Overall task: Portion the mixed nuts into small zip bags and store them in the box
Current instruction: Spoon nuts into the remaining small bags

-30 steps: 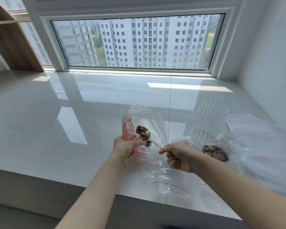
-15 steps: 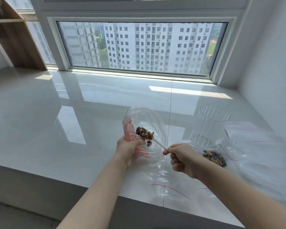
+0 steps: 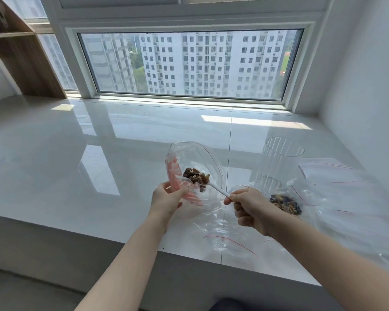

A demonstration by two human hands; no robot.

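My left hand grips the rim of a small clear zip bag with a red seal line, holding its mouth wide. My right hand pinches the handle of a white plastic spoon. The spoon's bowl sits inside the bag, heaped with mixed nuts. A few nuts lie in the bag below the spoon. To the right, a larger clear bag on the counter holds a pile of mixed nuts. A box is not in view.
A tall ribbed clear cup stands behind the nut pile. Several empty zip bags lie flat at the right, and another lies near the white counter's front edge. A wooden shelf stands far left.
The spoon with its load of nuts has stayed inside the held bag and a few nuts have dropped off it. My right hand has slid slightly right.
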